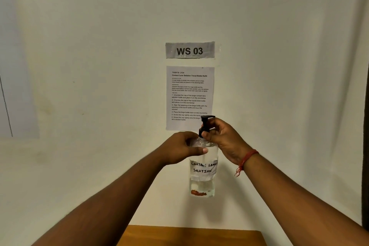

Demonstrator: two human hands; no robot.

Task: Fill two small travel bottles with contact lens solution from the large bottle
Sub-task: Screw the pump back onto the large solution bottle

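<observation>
Two bare arms hold a clear bottle (203, 168) upright in the air before a white wall. The left hand (184, 149) wraps its shoulder; the right hand (223, 138) pinches the black pump (205, 125). A wooden counter (191, 235) lies below.

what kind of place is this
Probably a numbered workstation set up for recorded tasks: a "WS 03" sign and a printed task sheet are taped to the plain wall above a wooden table.
</observation>
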